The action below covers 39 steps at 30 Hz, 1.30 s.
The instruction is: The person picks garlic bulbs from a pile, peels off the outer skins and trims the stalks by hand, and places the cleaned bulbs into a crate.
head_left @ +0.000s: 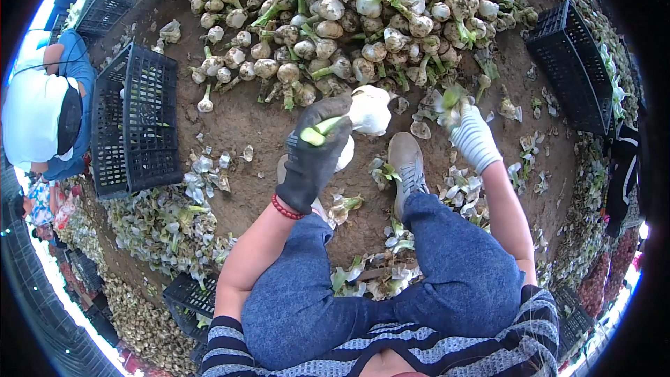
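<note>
My left hand (317,150), in a dark glove, is closed round the green stem of a white garlic bulb (370,110); the cut stem end pokes out between the fingers. A second white bulb (345,155) shows just below that hand, partly hidden. My right hand (472,132), in a white striped glove, is closed on some peeled leaf skin (450,105), which is blurred. Beyond both hands lies a big heap of unpeeled, soil-marked bulbs (349,24) with green stems.
Black crates stand at the left (132,122) and right (572,66), with another (188,300) at the lower left. A person (45,115) sits at the far left. Peeled skins (164,227) litter the soil beside my legs and shoes (408,167).
</note>
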{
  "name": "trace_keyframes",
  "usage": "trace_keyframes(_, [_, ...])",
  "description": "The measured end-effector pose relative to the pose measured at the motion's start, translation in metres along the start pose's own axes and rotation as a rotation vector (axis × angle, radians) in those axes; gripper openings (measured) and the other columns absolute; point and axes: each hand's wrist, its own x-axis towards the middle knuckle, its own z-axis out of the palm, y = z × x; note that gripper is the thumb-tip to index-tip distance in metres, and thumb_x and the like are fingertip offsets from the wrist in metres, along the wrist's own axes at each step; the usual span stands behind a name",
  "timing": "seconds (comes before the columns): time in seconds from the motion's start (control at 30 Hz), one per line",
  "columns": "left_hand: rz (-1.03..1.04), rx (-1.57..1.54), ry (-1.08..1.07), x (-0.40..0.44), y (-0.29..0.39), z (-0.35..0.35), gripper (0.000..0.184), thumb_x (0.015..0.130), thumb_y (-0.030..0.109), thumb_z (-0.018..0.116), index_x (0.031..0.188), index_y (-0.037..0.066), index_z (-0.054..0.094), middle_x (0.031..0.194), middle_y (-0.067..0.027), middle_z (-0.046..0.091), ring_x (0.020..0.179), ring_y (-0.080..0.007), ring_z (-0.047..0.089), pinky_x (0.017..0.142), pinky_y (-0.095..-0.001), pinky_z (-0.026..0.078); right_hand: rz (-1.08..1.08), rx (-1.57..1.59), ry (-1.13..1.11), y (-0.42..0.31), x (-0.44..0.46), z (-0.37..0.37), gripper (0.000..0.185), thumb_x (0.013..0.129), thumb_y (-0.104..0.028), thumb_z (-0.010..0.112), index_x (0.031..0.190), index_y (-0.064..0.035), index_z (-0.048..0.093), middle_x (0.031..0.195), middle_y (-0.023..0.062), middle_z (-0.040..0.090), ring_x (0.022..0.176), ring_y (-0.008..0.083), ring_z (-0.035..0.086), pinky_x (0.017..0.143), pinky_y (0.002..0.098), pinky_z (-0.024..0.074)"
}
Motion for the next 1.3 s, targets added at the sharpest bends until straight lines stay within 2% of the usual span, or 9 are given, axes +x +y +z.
trace_keyframes(0.17, [0.28,0.328,-0.074,0.002,0.008,0.016,0.03,0.089,0.006,0.073,0.115,0.003,0.059,0.115,-0.0133,0.064,0.101,-0.0218,0.065,0.086,-0.0331,0.053,-0.582,0.314,0.223,-0.117,-0.021,-0.049,0.029,0.091,-0.022,0.064,0.112,-0.0019,0.061,0.105,0.0172,0.065,0.093,0.0345,0.064,0.082,0.0405,0.0536])
trace_keyframes(0.27, [0.398,0.412,-0.055,0.004,0.007,0.019,0.032,0.086,0.004,0.076,0.113,0.003,0.059,0.112,-0.0134,0.065,0.1,-0.0245,0.067,0.085,-0.0348,0.054,-0.697,-0.047,0.283,-0.14,-0.014,-0.035,0.02,0.089,-0.019,0.064,0.104,-0.006,0.063,0.088,0.0107,0.061,0.084,0.0282,0.064,0.073,0.041,0.0531])
trace_keyframes(0.63, [0.396,0.113,-0.143,-0.004,-0.017,-0.003,0.038,0.082,-0.002,0.077,0.117,0.006,0.064,0.119,-0.0105,0.067,0.109,-0.0228,0.065,0.096,-0.0345,0.051,-0.236,-0.11,0.187,-0.022,0.031,-0.001,0.016,0.092,-0.015,0.063,0.099,-0.0004,0.061,0.09,0.021,0.065,0.084,0.0387,0.065,0.077,0.0457,0.0532])
trace_keyframes(0.7, [0.327,0.085,-0.159,-0.004,-0.014,-0.005,0.039,0.081,-0.004,0.076,0.117,0.005,0.065,0.12,-0.0101,0.067,0.109,-0.0219,0.065,0.096,-0.0342,0.051,-0.066,-0.227,-0.226,-0.008,0.027,-0.011,0.021,0.094,-0.015,0.057,0.108,0.0007,0.061,0.1,0.0221,0.067,0.091,0.0379,0.066,0.082,0.0454,0.0532])
trace_keyframes(0.77, [0.316,0.145,-0.175,-0.004,-0.016,-0.003,0.039,0.081,-0.004,0.076,0.117,0.005,0.065,0.12,-0.0104,0.067,0.11,-0.0211,0.064,0.097,-0.0344,0.051,-0.311,0.101,0.032,-0.035,0.002,-0.022,0.036,0.093,-0.012,0.058,0.127,-0.0013,0.058,0.114,0.0245,0.067,0.1,0.0388,0.066,0.089,0.042,0.0535])
trace_keyframes(0.8, [0.301,0.148,-0.194,-0.004,-0.015,-0.003,0.04,0.081,-0.004,0.075,0.118,0.004,0.064,0.12,-0.0105,0.067,0.11,-0.0206,0.064,0.097,-0.0344,0.05,-0.355,0.302,-0.159,-0.064,-0.002,-0.044,0.046,0.093,-0.013,0.06,0.137,-0.0023,0.053,0.124,0.0215,0.065,0.108,0.0318,0.066,0.094,0.039,0.0523])
trace_keyframes(1.07, [0.41,0.072,-0.25,-0.004,-0.022,-0.011,0.032,0.083,-0.004,0.073,0.111,0.008,0.064,0.121,-0.011,0.067,0.111,-0.0256,0.066,0.093,-0.0386,0.054,-0.283,0.721,-0.31,-0.088,0.002,-0.053,0.014,0.091,-0.009,0.063,0.103,-0.0007,0.063,0.088,0.0152,0.067,0.086,0.0234,0.066,0.078,0.0364,0.0528])
trace_keyframes(1.17, [0.67,0.238,-0.33,0.009,-0.009,-0.019,0.032,0.079,-0.006,0.073,0.105,0.012,0.067,0.119,-0.0117,0.068,0.111,-0.0318,0.067,0.087,-0.0446,0.057,-0.274,0.484,-0.015,-0.028,0.035,-0.021,0.011,0.093,-0.01,0.063,0.1,-0.0009,0.063,0.086,0.008,0.066,0.081,0.0184,0.064,0.076,0.0308,0.0526])
trace_keyframes(1.3, [0.779,0.402,-0.339,0.009,0.004,-0.018,0.032,0.076,-0.004,0.075,0.102,0.013,0.067,0.114,-0.0119,0.071,0.108,-0.0348,0.068,0.089,-0.0437,0.056,-0.264,0.235,-0.107,0.057,0.036,0.035,0.015,0.095,-0.011,0.062,0.106,-0.0012,0.065,0.087,0.0077,0.067,0.081,0.0207,0.065,0.077,0.0313,0.0535])
